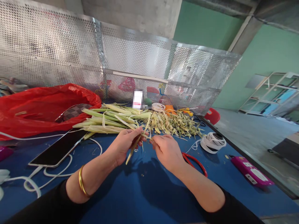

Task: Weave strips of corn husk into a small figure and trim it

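Above the blue table my left hand (123, 143) is closed around a thin, pale green plant stalk (131, 154), one strip of which hangs down below the fingers. My right hand (168, 151) pinches the stalk's other end, close to the left fingertips; its exact grip is partly hidden by the fingers. Just behind both hands lies a bundle of long pale green stalks (112, 119). A heap of short, dry-looking plant bits (175, 123) spreads to its right. Partly behind my right forearm shows a red loop handle (197, 163), apparently of scissors.
A red plastic bag (35, 93) and a tablet-like black device (58, 149) with white cables lie at left. On the right are a spool of white cord (211, 144) and a magenta box (249, 171). Perforated metal panels (137, 56) stand along the back.
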The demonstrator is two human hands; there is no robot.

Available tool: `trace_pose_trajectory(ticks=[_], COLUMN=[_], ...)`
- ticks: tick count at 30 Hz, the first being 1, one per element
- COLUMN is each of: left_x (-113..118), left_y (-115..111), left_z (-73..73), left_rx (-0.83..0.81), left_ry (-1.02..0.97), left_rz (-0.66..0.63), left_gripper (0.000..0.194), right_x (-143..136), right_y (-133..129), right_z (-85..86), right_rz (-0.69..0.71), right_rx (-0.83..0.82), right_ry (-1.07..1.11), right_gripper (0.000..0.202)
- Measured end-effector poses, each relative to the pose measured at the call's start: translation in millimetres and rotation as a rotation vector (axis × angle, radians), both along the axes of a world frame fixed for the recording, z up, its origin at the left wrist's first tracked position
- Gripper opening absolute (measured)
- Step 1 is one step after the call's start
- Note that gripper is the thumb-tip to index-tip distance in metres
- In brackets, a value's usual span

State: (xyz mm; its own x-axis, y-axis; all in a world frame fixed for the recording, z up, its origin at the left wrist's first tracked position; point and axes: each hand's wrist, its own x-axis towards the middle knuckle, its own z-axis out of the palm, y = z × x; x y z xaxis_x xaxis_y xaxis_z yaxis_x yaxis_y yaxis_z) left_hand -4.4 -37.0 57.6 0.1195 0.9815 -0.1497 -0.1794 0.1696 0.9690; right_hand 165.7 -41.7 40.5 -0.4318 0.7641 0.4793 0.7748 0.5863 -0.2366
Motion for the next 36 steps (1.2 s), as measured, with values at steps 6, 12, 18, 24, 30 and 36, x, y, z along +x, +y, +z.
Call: trace_pose_trajectory(ticks=[6, 12, 18, 24, 30, 36], left_x=[1, 7, 14, 18, 20, 23], left_y=[0, -4, -8, -10, -14, -18], left_z=[-2.1, -8.1, -13.1, -15.8, -16.1, -22.4], left_rx=[0.043, 0.083, 0.082, 0.088, 0.079, 0.300], left_ry=[0.029, 0.185, 0.242, 0.242, 0.287, 0.574], left_rz=[-0.028, -0.192, -0.203, -0.153, -0.089, -0.144], left_gripper=[0.031, 0.028, 0.024, 0.018, 0.017, 0.020], right_x=[5, 8, 1, -5, 6, 3], right_y=[5, 14, 9, 7, 9, -4], right_z=[6.7, 3.3, 0.0, -5.3, -0.5, 1.9], right_rz=[0.045, 0.145, 0.160, 0.097, -0.135, 0.103], right_rx=[-0.290, -0.818, -0.752, -0.613, -0.286, -0.072], right_ry=[0.397, 0.945, 1.003, 1.051, 0.735, 0.451], right_gripper=[0.025, 0.028, 0.024, 0.026, 0.028, 0.005])
